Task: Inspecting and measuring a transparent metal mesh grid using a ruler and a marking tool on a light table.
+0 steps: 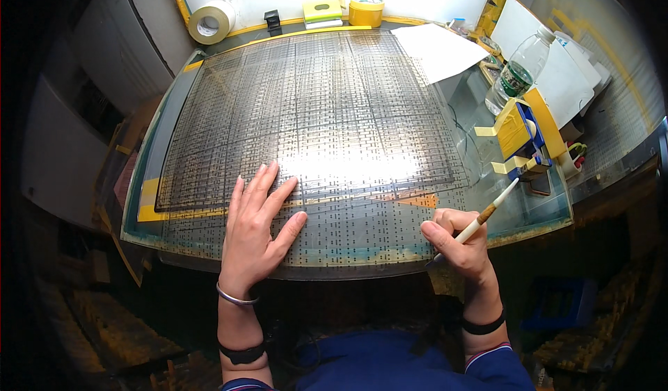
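My left hand [259, 220] lies flat on a clear film sheet [341, 234] printed with rows of small black marks, fingers spread and pointing away from me. The sheet overlaps a darker, densely patterned sheet [236, 106] on the glass-topped table [132, 220]. Near the front right edge, my right hand [459, 241] is closed around a slim white pen-shaped tool [492, 209] with a brown band. One pale pointed end slants up and right; the other, darker end shows below my fist. A small orange piece [417, 200] lies just beyond that hand.
Along the back stand a tape roll [211, 22], a black clip [272, 22], a yellow-green box [322, 12] and a yellow jar [366, 11]. White paper [442, 50] lies back right. A plastic bottle [518, 74] and a blue-and-yellow tape dispenser [520, 137] line the right side.
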A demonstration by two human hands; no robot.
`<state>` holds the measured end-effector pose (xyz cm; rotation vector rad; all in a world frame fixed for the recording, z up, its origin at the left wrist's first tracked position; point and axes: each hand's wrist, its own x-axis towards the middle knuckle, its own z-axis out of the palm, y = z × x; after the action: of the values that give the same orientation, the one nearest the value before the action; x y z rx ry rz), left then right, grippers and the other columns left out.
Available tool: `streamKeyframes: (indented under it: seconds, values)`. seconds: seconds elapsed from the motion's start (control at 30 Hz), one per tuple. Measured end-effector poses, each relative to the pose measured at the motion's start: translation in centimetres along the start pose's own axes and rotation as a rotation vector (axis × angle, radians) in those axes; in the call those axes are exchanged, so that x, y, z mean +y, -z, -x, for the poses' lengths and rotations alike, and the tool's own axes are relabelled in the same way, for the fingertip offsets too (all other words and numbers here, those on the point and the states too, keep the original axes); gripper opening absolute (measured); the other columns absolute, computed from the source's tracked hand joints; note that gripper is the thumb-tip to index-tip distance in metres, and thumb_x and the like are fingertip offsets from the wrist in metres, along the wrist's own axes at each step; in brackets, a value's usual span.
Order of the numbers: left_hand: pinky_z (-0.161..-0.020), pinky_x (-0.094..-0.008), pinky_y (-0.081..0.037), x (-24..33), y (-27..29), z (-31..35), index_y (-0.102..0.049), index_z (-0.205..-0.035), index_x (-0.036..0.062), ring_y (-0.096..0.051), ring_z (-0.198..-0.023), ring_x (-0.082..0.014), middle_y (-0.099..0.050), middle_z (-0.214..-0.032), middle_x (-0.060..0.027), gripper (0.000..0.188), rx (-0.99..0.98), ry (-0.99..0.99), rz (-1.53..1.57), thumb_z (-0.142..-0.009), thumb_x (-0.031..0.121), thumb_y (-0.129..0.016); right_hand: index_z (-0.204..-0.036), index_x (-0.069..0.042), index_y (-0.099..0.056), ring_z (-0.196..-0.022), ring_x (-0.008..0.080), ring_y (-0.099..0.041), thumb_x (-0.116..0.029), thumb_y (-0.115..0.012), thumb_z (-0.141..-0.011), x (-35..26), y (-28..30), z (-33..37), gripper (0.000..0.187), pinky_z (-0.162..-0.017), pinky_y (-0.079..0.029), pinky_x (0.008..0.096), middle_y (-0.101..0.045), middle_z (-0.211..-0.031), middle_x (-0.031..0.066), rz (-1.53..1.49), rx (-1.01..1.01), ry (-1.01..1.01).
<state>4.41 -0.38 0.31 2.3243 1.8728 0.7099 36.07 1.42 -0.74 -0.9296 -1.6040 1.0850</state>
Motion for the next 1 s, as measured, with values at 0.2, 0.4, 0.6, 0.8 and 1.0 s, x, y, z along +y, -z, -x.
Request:
streamKeyframes:
  seconds: [0.2, 0.4, 0.6, 0.8, 1.0]
  values:
    - [-0.125, -0.052, -0.017, 0.06, 0.09, 0.0, -0.061, -0.141, 0.0123, -0.037, -0.149, -0.0311, -0.045, -0.157, -0.016, 0.053, -0.006, 0.005, 0.005, -0.095, 0.038, -0.066, -0.057, -0.007, -0.038, -0.049, 0.0089, -0.039, -0.002, -0.074, -0.09, -0.16, -0.02, -0.07, 0.049, -0.047, -0.031, 0.0291, -0.046, -0.055, -0.0004, 0.008, -0.004, 0.0]
    - [-0.125, -0.0522, -0.017, 0.05, 0.04, -0.02, -0.061, -0.14, 0.0122, -0.036, -0.149, -0.0311, -0.045, -0.157, -0.0158, 0.053, -0.009, 0.007, 0.001, -0.095, 0.039, -0.065, -0.057, -0.007, -0.039, -0.049, 0.0097, -0.04, -0.003, -0.074, -0.09, 0.06, 0.03, -0.01, 0.048, -0.047, -0.031, 0.0294, -0.047, -0.055, 0.0002, 0.028, -0.002, 0.022]
    - [-0.125, -0.0522, -0.017, -0.02, -0.04, 0.03, -0.061, -0.14, 0.0122, -0.037, -0.149, -0.0311, -0.045, -0.157, -0.0159, 0.053, -0.008, 0.01, -0.002, -0.095, 0.039, -0.065, -0.057, -0.006, -0.041, -0.049, 0.0102, -0.041, -0.004, -0.075, -0.089, 0.04, 0.02, 0.04, 0.047, -0.047, -0.031, 0.0298, -0.048, -0.055, 0.0006, 0.05, 0.006, 0.017]
    - [-0.125, -0.0523, -0.017, 0.0, 0.0, 0.01, -0.061, -0.14, 0.0121, -0.037, -0.149, -0.0311, -0.045, -0.157, -0.0159, 0.053, -0.005, 0.008, 0.002, -0.095, 0.039, -0.065, -0.057, -0.006, -0.041, -0.049, 0.0105, -0.041, -0.004, -0.075, -0.089, -0.03, 0.01, 0.05, 0.047, -0.047, -0.031, 0.0299, -0.048, -0.055, 0.0009, 0.058, 0.011, 0.011]
    - [-0.125, -0.0521, -0.017, 0.04, 0.02, 0.01, -0.061, -0.14, 0.0118, -0.037, -0.149, -0.0311, -0.045, -0.157, -0.0159, 0.053, -0.002, 0.003, 0.004, -0.095, 0.039, -0.066, -0.057, -0.006, -0.041, -0.049, 0.0106, -0.041, -0.004, -0.075, -0.089, -0.11, 0.02, 0.04, 0.047, -0.047, -0.031, 0.0302, -0.048, -0.055, 0.0009, 0.065, 0.011, 0.012]
